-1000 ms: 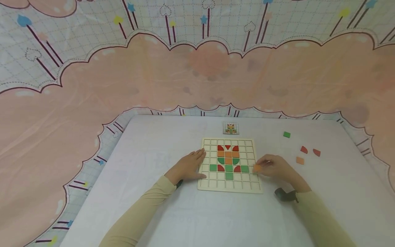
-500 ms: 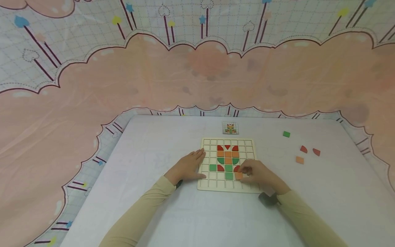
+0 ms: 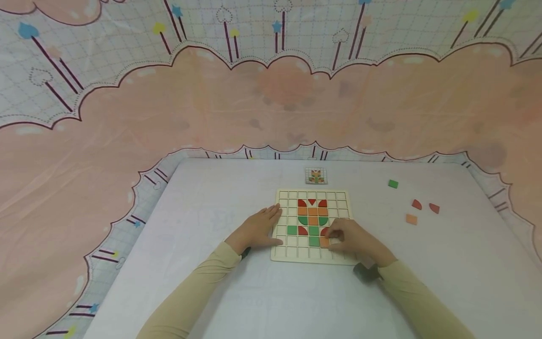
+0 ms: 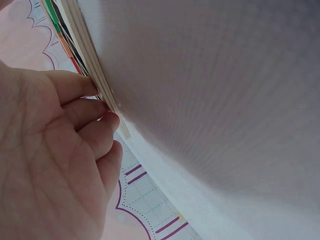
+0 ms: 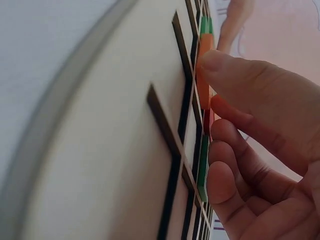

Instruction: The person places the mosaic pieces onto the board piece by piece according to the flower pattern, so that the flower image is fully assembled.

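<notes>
A cream grid board (image 3: 292, 253) lies on the white table, with red, orange and green tiles forming a flower-like pattern in its middle. My left hand (image 3: 257, 229) rests at the board's left edge, fingers extended; in the left wrist view its fingertips touch the board's side. Over the lower right of the pattern, my right hand (image 3: 357, 239) pinches an orange square tile (image 3: 323, 242) between thumb and index finger, just right of the lowest green tile (image 3: 314, 241). Up close in the right wrist view, the thumb presses the orange tile (image 5: 204, 75). The right fingers partly cover nearby tiles.
Behind the board lies a small pattern card (image 3: 316, 176). To the right are loose tiles: a green square (image 3: 393, 184), two red quarter-round pieces (image 3: 417, 205) and an orange square (image 3: 411, 219). A printed cloth (image 3: 271, 103) hangs behind the table.
My right hand has moved left from the board's right edge with the orange tile, then shifted it slightly left against the lowest green tile. My left hand has stayed put.
</notes>
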Tool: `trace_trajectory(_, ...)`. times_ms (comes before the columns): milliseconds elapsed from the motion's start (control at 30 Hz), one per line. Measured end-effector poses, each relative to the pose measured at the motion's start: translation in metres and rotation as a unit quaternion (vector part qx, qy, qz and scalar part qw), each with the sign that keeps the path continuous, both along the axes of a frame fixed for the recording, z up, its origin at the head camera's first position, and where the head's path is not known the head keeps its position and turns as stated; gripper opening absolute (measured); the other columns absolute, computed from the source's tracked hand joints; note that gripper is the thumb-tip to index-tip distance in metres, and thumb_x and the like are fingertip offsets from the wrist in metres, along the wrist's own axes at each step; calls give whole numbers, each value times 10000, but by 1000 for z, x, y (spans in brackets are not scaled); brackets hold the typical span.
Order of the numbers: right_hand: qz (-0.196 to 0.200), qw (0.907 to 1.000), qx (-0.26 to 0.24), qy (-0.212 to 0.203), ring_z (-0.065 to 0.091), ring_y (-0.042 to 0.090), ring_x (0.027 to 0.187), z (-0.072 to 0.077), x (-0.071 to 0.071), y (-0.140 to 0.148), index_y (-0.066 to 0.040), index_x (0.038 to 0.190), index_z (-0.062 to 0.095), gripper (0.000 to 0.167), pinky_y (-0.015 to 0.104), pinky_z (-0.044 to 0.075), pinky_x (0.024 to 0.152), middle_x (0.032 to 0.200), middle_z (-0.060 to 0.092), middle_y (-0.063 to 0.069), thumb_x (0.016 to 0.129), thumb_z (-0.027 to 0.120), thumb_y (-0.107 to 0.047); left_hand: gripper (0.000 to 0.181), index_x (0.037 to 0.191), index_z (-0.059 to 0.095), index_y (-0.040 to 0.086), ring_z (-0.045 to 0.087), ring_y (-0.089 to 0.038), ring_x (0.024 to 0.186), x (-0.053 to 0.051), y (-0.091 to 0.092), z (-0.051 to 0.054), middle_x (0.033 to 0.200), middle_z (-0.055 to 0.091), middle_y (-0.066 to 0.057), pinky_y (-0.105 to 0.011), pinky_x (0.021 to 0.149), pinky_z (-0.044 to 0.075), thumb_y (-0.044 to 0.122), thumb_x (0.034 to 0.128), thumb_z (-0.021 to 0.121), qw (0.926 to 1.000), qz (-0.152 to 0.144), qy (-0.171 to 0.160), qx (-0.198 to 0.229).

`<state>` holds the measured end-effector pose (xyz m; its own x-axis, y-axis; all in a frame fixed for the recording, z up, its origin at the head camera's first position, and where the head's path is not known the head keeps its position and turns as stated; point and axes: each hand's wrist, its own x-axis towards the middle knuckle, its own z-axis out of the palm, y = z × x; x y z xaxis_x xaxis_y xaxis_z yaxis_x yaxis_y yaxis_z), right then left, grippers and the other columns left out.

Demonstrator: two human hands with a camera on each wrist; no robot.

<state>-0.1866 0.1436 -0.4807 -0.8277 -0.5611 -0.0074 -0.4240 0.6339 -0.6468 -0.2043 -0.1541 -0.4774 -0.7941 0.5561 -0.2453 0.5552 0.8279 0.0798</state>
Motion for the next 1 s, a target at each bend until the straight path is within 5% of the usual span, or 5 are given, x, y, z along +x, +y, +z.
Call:
trace_trajectory(633, -10, 9999, 130, -102, 495, 93, 728, 4, -2, -2, -95, 841, 688, 155, 177, 445, 618, 825, 622, -31, 726, 791, -110, 927, 1492, 199, 18, 171, -232, 1465, 1, 0, 2, 1579, 153, -127, -347, 1205, 188, 602, 854, 533, 10000, 66, -10, 39)
trace_trajectory(1000, -610, 9974, -92, -379, 570, 175, 911, 14, -10, 43, -118, 1001, 693, 222, 298, 529, 815, 989, 665, 8, 789, 742, -162, 924, 1494, 199, 24, 161, -227, 1467, 2, 1, 2, 1580, 146, -124, -350, 1205, 186, 597, 852, 538, 9999, 68, -70, 48)
